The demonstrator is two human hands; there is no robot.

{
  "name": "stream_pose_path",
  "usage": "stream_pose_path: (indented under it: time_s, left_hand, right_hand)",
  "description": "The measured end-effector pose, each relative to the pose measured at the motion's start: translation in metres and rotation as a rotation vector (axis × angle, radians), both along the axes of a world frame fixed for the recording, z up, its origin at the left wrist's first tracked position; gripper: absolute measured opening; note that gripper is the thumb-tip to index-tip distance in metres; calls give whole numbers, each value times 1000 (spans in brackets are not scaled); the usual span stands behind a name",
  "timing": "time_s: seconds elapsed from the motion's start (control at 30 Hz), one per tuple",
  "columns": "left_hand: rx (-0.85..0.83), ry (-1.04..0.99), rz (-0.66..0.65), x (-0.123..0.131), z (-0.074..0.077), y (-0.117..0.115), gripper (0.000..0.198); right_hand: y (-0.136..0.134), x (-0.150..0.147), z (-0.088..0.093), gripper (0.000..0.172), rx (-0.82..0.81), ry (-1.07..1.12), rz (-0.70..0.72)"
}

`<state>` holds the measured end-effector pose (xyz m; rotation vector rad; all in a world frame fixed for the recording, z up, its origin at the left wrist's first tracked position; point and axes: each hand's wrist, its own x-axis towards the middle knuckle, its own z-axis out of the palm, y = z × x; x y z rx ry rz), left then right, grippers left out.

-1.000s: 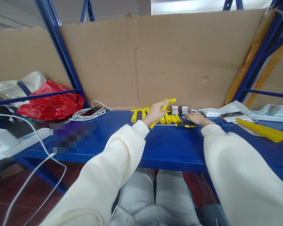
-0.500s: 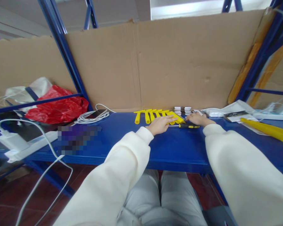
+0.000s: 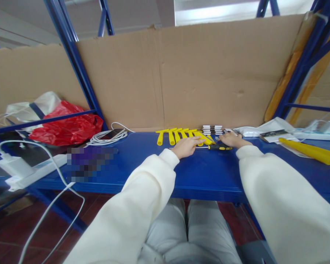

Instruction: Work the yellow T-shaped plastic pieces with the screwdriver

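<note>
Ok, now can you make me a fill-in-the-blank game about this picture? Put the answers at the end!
1. The hand nearer the row of yellow T-shaped pieces is the person's ____ hand.
2. The screwdriver has a handle coloured yellow and ____.
3. The tall brown sheet standing behind the table is made of ____.
4. The shiny, crumpled plastic bag on the picture's left side is coloured ____.

Missing words: left; black; cardboard; red.

Yellow T-shaped pieces (image 3: 171, 138) lie beyond and left of the left hand (image 3: 185, 147). A black-and-yellow screwdriver (image 3: 218, 147) lies before the right hand (image 3: 231, 140).
</note>
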<state>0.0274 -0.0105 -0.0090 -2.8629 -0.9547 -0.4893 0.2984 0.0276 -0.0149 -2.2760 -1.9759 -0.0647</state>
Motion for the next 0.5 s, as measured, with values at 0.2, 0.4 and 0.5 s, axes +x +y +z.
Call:
stream_pose_path:
  time_s: [0.2,0.4,0.5]
  left_hand:
    - [38,76,27,0,4,-6,64]
    - [53,98,44,0,4,-7,61]
    - [67,98,47,0,2,-5,62]
  right_hand:
    - [2,6,-3,49,148,175,21]
    - [-5,-1,2,27,268,582,336]
    - [-12,-13,3,23,242,716,439]
